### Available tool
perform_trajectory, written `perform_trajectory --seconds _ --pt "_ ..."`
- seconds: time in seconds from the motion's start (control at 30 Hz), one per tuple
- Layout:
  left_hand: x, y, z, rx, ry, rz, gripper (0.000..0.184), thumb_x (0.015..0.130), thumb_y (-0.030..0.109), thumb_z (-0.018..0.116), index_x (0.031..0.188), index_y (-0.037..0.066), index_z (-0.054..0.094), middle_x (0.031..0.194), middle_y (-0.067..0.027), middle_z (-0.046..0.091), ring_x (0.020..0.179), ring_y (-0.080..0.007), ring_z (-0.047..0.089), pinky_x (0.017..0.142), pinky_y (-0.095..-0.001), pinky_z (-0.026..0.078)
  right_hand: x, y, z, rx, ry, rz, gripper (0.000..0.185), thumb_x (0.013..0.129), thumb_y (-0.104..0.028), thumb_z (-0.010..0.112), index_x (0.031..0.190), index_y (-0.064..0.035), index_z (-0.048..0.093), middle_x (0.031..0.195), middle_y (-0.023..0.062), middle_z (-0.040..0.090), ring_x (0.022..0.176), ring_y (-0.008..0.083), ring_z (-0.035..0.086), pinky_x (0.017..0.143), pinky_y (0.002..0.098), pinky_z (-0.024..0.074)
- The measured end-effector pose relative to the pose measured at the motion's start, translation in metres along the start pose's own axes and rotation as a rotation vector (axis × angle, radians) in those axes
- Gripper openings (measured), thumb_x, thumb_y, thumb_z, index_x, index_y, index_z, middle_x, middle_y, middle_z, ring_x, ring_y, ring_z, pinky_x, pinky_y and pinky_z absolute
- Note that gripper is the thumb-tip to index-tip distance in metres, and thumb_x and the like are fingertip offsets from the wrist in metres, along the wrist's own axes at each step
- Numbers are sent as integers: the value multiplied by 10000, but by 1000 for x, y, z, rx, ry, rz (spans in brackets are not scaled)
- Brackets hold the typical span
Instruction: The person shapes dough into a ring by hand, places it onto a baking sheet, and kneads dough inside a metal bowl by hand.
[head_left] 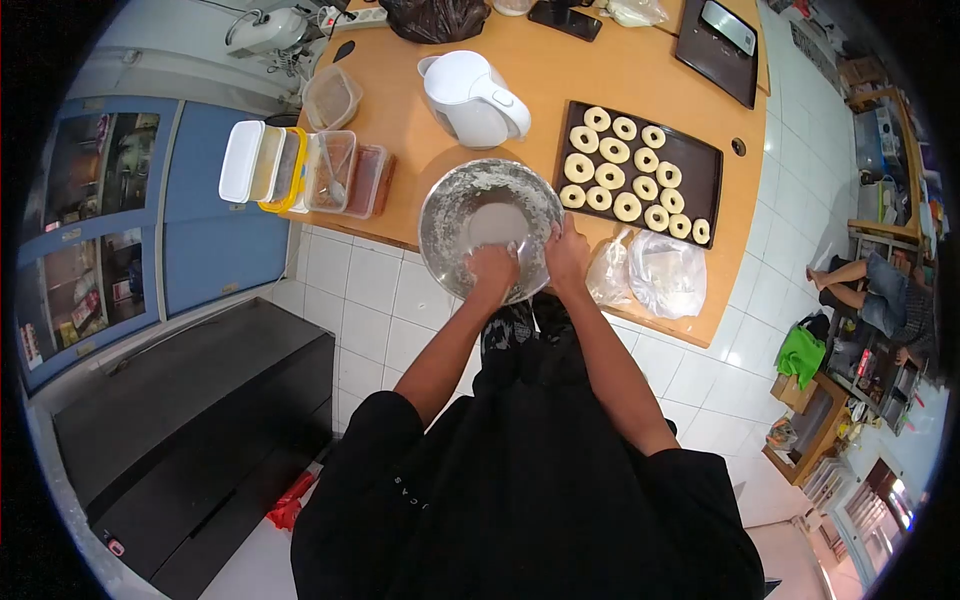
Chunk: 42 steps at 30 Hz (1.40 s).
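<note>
A metal mixing bowl (436,236) sits at the table's near edge, tilted toward me, its walls smeared with white floury residue. A pale, smooth round patch shows at its bottom; I cannot tell if that is liquid. My left hand (492,268) is inside the bowl near its lower wall, fingers curled, and whatever they hold is hidden. My right hand (567,257) grips the bowl's right rim. To the right, a dark baking tray (690,160) bears several ring-shaped pieces of dough (610,176). Plastic bags (668,275) with pale contents lie just below the tray.
Behind the bowl stands a white electric kettle (470,98). Plastic containers (340,170) line the table's left side. A black bag (432,18), a phone (565,20) and a laptop (715,55) are farther back. A black cabinet (200,400) stands left; a person (885,295) sits far right.
</note>
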<state>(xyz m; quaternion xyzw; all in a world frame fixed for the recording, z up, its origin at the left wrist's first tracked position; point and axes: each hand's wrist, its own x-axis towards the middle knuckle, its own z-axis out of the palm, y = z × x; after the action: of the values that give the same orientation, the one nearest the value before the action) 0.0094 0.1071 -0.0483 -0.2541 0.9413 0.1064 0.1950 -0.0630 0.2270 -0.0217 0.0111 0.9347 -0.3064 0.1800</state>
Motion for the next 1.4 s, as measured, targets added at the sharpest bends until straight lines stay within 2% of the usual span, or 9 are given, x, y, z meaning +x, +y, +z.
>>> perform_trajectory --seconds 0.2,0.3,0.4,0.7,0.8,1.03,1.13,1.33,1.4 --pt "28 -11 8 -144 -95 -72 595 985 440 309 885 15 714 863 -242 678 812 -414 669 801 -517 498 0 3 2 -9 19 -9 216 926 -253 516 1070 -92 505 764 257 638 761 467 631 662 556 482" --pt "37 -12 9 -86 -27 -24 615 989 443 290 864 14 714 832 -253 671 793 -420 668 748 -480 526 3 3 8 -28 24 -16 220 927 -258 518 1072 -94 511 747 249 637 737 458 633 654 553 485" --pt "50 -4 18 -118 -42 -87 528 972 418 361 883 41 720 971 -193 681 820 -371 674 772 -477 506 6 6 10 -65 28 -17 231 926 -270 522 1074 -92 518 731 241 635 711 447 635 639 543 488" --pt "83 -4 38 -69 362 433 346 930 344 446 1069 88 634 1134 -132 618 1093 -336 541 941 -530 352 9 10 22 -57 181 -142 190 910 -236 559 977 -60 533 650 229 603 621 443 606 551 528 464" --pt "93 -1 27 -172 259 386 347 922 297 438 1068 54 638 1178 -185 589 1129 -335 514 957 -543 330 10 17 25 -59 213 -177 184 904 -224 566 984 -60 541 646 218 599 609 429 606 548 517 470" --pt "100 1 31 -421 430 131 407 912 338 428 1124 29 587 1202 -234 530 1164 -383 443 991 -565 290 7 12 26 -90 209 -126 171 905 -222 562 995 -79 548 654 216 603 621 416 618 559 509 483" --pt "85 3 26 -359 275 72 447 914 385 447 1184 39 535 1244 -258 464 1221 -417 387 1013 -598 255 11 8 22 -58 148 -106 169 904 -231 560 991 -87 547 665 219 612 634 420 625 562 508 486" --pt "56 2 46 -378 264 155 518 909 429 494 1283 77 430 1333 -225 368 1298 -409 287 1071 -608 140 6 0 15 -119 111 -89 197 898 -250 561 1010 -88 548 692 212 631 642 424 629 583 520 489" --pt "48 -2 45 -399 196 243 604 925 455 453 1391 92 326 1431 -226 262 1378 -406 164 1093 -625 31 6 2 16 -99 97 -89 220 905 -273 547 1036 -97 560 717 222 638 671 434 631 594 527 492"
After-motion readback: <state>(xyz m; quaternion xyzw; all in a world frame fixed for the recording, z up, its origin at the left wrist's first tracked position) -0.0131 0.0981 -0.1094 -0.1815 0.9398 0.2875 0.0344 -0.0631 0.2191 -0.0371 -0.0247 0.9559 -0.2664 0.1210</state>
